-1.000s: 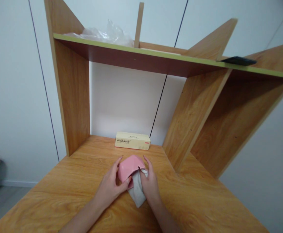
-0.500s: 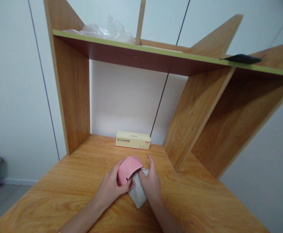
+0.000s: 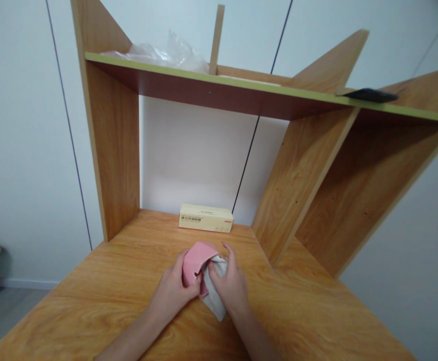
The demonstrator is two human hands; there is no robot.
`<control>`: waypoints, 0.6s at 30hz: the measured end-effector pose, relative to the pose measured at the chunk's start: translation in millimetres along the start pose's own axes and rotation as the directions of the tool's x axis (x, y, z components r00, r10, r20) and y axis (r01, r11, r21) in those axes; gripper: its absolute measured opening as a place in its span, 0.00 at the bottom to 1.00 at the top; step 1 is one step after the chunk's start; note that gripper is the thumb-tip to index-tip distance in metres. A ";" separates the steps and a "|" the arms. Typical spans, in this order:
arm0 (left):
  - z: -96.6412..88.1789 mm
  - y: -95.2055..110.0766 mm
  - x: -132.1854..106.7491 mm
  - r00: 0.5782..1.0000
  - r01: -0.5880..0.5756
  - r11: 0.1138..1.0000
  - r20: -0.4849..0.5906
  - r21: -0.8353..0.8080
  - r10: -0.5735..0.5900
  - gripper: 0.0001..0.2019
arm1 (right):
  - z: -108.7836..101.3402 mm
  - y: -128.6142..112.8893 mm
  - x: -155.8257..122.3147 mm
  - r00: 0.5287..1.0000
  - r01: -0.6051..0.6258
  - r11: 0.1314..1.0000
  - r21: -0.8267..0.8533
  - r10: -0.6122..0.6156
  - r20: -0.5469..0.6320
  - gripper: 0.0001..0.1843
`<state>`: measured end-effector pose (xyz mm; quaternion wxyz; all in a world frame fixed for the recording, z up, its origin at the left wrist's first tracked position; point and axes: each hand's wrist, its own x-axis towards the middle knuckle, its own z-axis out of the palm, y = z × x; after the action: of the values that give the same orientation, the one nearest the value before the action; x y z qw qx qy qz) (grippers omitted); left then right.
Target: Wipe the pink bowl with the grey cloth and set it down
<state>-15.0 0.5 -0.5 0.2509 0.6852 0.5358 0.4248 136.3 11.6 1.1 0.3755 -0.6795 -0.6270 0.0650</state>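
A small pink bowl [image 3: 195,259] is held just above the wooden desk [image 3: 102,296], tipped on its side. My left hand [image 3: 173,292] wraps round its left rim. My right hand [image 3: 231,287] grips a pale grey cloth [image 3: 214,297] and presses it against the bowl's right side. The cloth hangs down between my two hands, with its lower corner near the desk top.
A beige carton [image 3: 205,217] lies at the back of the desk against the white wall. Wooden uprights stand left and right of it under a green-edged shelf [image 3: 219,82]. Crumpled clear plastic [image 3: 166,50] and a flat black object [image 3: 369,95] lie on that shelf.
The bowl has turned in my left hand, showing less of its pink outside. My right hand's fingers have shifted left with the cloth over the bowl's edge.
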 end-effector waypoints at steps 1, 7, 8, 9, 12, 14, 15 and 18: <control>-0.3 0.1 0.4 1.000 0.004 1.000 -0.012 -0.011 -0.004 0.28 | 1.2 -0.7 -0.5 1.000 0.020 1.000 0.005 -0.020 0.000 0.34; -2.4 5.3 0.0 1.000 0.024 1.000 0.000 0.002 -0.024 0.29 | 5.6 0.9 0.1 0.994 -0.092 0.996 0.014 0.091 0.067 0.41; -2.5 6.2 -0.4 1.000 0.021 1.000 0.012 0.020 -0.021 0.30 | 4.5 1.9 1.3 0.995 -0.088 0.996 0.004 0.088 0.036 0.40; -2.6 7.0 -0.7 1.000 0.017 0.999 0.024 0.039 -0.018 0.30 | 2.7 2.9 2.7 0.998 -0.059 0.998 -0.014 0.059 -0.015 0.38; -2.4 8.4 -1.5 0.999 -0.009 0.997 0.047 0.075 0.006 0.29 | -3.8 5.0 6.4 0.977 0.114 0.990 -0.088 -0.128 -0.172 0.34; -2.4 8.9 -1.9 0.998 -0.028 0.996 0.050 0.080 0.024 0.29 | -6.5 6.0 7.7 0.955 0.191 0.976 -0.108 -0.211 -0.209 0.33; -2.6 9.3 -2.1 0.998 -0.035 0.996 0.052 0.080 0.031 0.29 | -6.9 6.5 8.0 0.954 0.199 0.974 -0.106 -0.217 -0.206 0.34; -3.6 11.0 -3.0 0.997 -0.059 0.993 0.050 0.101 0.054 0.30 | -5.5 9.2 7.5 0.983 0.133 0.990 -0.055 -0.139 -0.119 0.33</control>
<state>-12.5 -6.0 9.2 0.2157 0.7218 0.5314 0.3874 148.3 16.6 2.4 0.4009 -0.6463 -0.6490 -0.0175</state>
